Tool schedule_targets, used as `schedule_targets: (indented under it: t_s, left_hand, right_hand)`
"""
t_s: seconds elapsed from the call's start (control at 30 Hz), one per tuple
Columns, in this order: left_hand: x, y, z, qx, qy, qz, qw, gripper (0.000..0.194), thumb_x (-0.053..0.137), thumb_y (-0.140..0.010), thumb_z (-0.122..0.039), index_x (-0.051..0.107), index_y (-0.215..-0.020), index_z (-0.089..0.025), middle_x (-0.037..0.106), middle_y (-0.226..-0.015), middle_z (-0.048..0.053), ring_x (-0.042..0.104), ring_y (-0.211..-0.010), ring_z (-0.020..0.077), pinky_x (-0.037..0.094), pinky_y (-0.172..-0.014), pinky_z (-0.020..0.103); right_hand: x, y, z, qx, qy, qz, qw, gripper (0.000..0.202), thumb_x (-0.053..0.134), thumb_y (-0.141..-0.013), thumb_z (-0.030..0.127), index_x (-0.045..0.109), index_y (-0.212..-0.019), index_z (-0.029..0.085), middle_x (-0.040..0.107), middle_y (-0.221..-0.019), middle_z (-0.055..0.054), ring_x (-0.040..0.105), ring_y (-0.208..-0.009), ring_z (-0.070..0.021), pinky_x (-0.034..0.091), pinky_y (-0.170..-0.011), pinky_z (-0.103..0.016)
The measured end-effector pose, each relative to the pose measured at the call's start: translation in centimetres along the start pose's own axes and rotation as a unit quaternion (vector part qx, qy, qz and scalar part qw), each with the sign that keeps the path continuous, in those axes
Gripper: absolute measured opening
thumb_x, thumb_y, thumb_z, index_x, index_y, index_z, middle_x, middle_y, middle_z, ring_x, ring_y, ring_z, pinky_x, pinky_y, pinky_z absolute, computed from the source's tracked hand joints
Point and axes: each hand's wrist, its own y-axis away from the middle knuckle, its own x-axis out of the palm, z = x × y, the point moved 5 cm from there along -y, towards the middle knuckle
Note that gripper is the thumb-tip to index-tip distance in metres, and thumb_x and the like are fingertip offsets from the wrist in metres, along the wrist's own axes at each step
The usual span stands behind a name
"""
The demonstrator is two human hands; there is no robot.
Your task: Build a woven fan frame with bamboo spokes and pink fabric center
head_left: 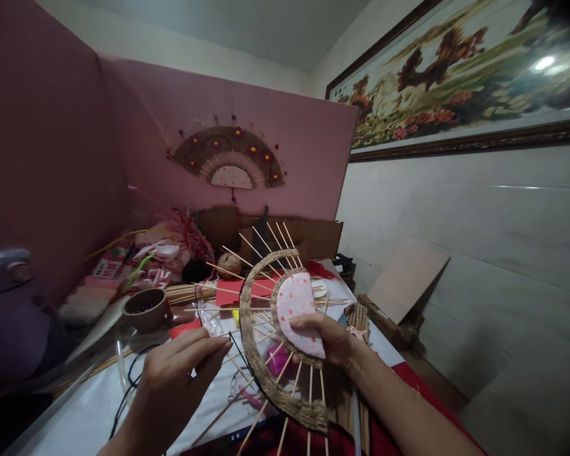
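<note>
A half-round fan frame of thin sticks has a woven twine band and a pink spotted centre. My right hand grips that centre, thumb on the front. Left of the frame, my left hand pinches a black cord between thumb and fingertips. The cord runs to the outer edge of the twine band and along it. Stick ends radiate past the band on the upper, left and lower sides.
A brown cup, bundled sticks, red paper and a twine ball lie behind the frame. Pink materials are heaped at the back left. A finished fan hangs on the pink panel.
</note>
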Motion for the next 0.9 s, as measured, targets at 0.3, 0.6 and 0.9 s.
schedule_targets:
  t_s: [0.3, 0.6, 0.9]
  left_hand:
    - [1.1, -0.1, -0.3, -0.017, 0.042, 0.031, 0.998, 0.010, 0.058, -0.078, -0.010, 0.063, -0.083, -0.018, 0.067, -0.064, 0.000, 0.061, -0.055, 0.0103, 0.047, -0.053, 0.020]
    - [-0.6, -0.5, 2.5, -0.022, -0.040, -0.001, 0.999, 0.006, 0.063, -0.078, -0.021, 0.066, -0.083, -0.019, 0.071, -0.078, 0.003, 0.066, -0.070, 0.0145, 0.049, -0.066, 0.024]
    - [-2.9, -0.2, 6.1, -0.254, 0.089, 0.039, 0.962, 0.017, 0.066, -0.071, -0.039, 0.072, -0.075, -0.025, 0.075, -0.078, 0.002, 0.068, -0.072, 0.0194, 0.052, -0.063, 0.026]
  right_hand:
    - [0.1, -0.2, -0.4, 0.000, 0.022, 0.007, 1.000, 0.023, 0.066, -0.061, 0.017, 0.063, -0.080, 0.006, 0.068, -0.063, -0.005, 0.061, -0.050, -0.0128, 0.054, -0.049, -0.026]
    - [0.3, -0.1, -0.6, 0.031, 0.034, 0.049, 0.998, 0.026, 0.064, -0.059, 0.016, 0.063, -0.083, 0.007, 0.069, -0.062, -0.005, 0.061, -0.046, -0.0133, 0.052, -0.045, -0.023]
    - [-1.1, 0.1, 0.1, 0.055, 0.020, 0.101, 0.993, 0.029, 0.057, -0.063, 0.017, 0.062, -0.088, 0.005, 0.070, -0.064, -0.008, 0.064, -0.046, -0.0162, 0.053, -0.039, -0.024]
